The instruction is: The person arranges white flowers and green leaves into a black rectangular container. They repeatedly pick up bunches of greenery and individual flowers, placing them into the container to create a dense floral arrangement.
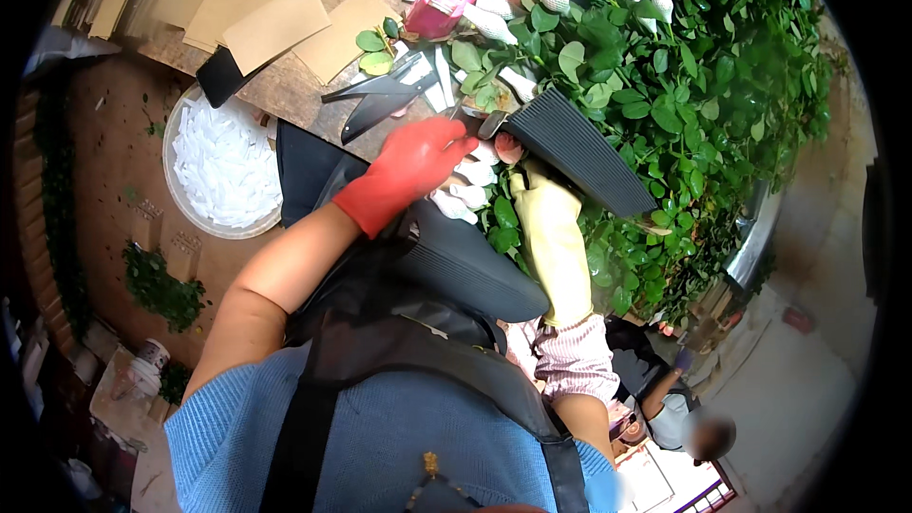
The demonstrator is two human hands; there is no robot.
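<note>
My left hand [404, 171], in a red rubber glove, reaches over the table edge. Its fingers are bent together at a cluster of flower buds in white net sleeves [473, 171]; what they pinch is too small to make out. My right hand [546, 214] wears a long yellow glove and lies beside those buds, among green leaves. Its fingertips are hidden by leaves and a black ribbed pad [581, 152]. A reddish leaf or petal [509, 147] shows between my hands. Black-handled shears [385, 95] lie on the table just beyond my left hand.
Leafy stems [665, 104] with netted buds heap up on the right. A pink tape dispenser [446, 0] and brown cardboard sheets [275, 28] occupy the table. At left stands a round tub [223, 166] of white strips. Another person [670, 408] is at lower right.
</note>
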